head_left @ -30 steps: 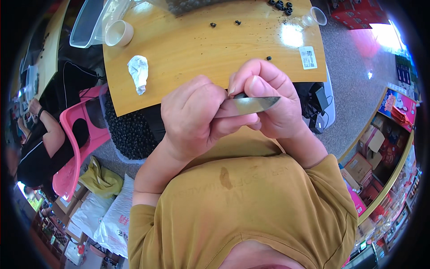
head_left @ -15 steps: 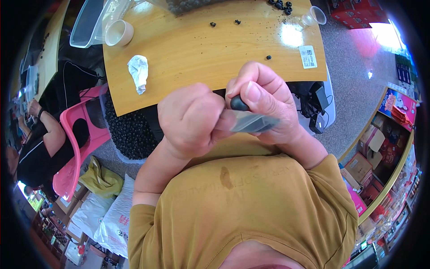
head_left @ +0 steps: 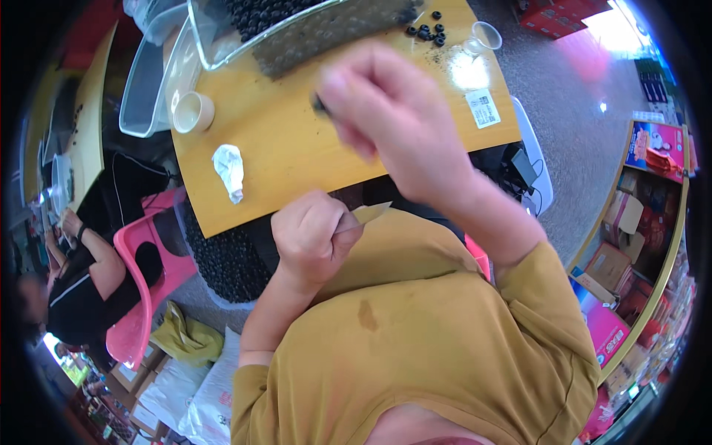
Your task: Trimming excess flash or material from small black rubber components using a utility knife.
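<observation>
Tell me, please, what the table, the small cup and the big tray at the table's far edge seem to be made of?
Table: probably wood or wood-look laminate; warm yellow-brown, smooth, slight sheen under the light. Small cup: perhaps paper or plastic; cream, matte, thin rim. Big tray: apparently clear plastic; dark round pieces show through its glossy walls.

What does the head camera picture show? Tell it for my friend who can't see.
A person in a mustard shirt holds a small knife blade in the left hand, while the blurred right hand reaches over a wooden table with something small and dark in its fingers. On the table are a crumpled tissue, a paper cup and dark round pieces.
</observation>
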`<state>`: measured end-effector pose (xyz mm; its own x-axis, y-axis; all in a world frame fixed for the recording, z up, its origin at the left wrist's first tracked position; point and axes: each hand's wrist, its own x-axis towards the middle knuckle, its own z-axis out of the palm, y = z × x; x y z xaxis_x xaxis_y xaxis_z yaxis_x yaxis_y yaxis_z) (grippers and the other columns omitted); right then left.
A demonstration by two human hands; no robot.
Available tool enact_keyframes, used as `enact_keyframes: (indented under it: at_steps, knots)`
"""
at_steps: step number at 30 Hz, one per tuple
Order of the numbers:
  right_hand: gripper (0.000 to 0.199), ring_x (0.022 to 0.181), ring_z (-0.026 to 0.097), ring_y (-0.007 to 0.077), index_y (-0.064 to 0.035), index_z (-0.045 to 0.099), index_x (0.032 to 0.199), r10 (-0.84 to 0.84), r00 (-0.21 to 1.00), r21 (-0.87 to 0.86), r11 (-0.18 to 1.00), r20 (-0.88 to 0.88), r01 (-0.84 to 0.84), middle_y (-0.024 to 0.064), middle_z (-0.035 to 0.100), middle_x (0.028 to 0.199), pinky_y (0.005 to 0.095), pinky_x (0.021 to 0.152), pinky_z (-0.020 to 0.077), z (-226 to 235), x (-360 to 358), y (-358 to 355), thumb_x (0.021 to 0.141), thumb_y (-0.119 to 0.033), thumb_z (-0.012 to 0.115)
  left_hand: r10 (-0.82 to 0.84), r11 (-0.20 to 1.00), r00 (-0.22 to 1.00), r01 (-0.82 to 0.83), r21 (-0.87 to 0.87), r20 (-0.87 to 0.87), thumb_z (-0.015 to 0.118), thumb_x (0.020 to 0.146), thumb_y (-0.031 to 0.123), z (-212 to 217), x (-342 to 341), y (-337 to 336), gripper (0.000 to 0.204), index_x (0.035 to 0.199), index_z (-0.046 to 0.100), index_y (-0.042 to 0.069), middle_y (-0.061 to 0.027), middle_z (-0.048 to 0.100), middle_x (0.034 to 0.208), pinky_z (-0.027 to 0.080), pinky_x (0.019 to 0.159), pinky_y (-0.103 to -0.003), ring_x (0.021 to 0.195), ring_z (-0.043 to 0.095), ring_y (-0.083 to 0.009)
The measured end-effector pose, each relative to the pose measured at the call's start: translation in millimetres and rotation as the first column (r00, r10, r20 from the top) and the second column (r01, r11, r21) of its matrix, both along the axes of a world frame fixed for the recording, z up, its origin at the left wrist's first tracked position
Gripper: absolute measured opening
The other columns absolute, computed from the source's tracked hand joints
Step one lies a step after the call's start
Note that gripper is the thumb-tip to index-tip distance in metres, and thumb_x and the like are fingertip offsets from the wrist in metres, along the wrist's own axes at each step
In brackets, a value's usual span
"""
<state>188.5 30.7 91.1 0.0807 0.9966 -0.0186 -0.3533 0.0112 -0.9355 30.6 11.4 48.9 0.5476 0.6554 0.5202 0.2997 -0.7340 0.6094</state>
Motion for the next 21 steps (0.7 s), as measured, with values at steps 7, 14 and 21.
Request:
enact_keyframes:
  at_steps: [7,14,21]
  knots:
    - [0.027,0.075,0.057,0.0229,0.0031,0.051,0.099,-0.694,0.593,0.689,0.660,0.408,0.298,0.0137,0.057,0.079,0.0321,0.067,0.0448,20.6,35.9,99.7,0.079,-0.012,0.061,0.066,0.982,0.998,-0.064,-0.177,0.004,0.063,0.065,-0.003,-15.4,-10.7,-18.6,0.020,0.058,0.046,0.004,-0.0088,0.041,0.051,0.032,0.039,-0.031,0.041,0.042,-0.0233]
    - [0.015,0.058,0.051,0.0088,0.0027,0.057,0.088,-0.742,0.538,0.392,0.669,0.400,0.632,0.0040,0.054,0.067,0.0233,0.055,0.0428,-67.0,95.0,56.3,0.083,-0.012,0.056,0.103,0.951,0.993,-0.115,-0.286,-0.054,0.065,0.076,0.006,-30.0,-22.7,-19.5,0.024,0.060,0.046,0.004,-0.0081,0.040,0.051,0.031,0.040,-0.031,0.042,0.040,-0.0218]
    - [0.018,0.071,0.051,0.0055,-0.0017,0.059,0.096,-0.483,0.611,0.099,0.828,0.627,0.552,-0.0005,0.057,0.080,0.0206,0.066,0.0431,-131.5,102.1,23.9,0.084,-0.015,0.057,0.174,0.941,0.970,-0.215,-0.263,-0.171,0.058,0.085,0.014,-60.4,-12.3,-1.6,0.019,0.075,0.055,-0.002,-0.0071,0.046,0.058,0.036,0.048,-0.027,0.050,0.042,-0.0163]
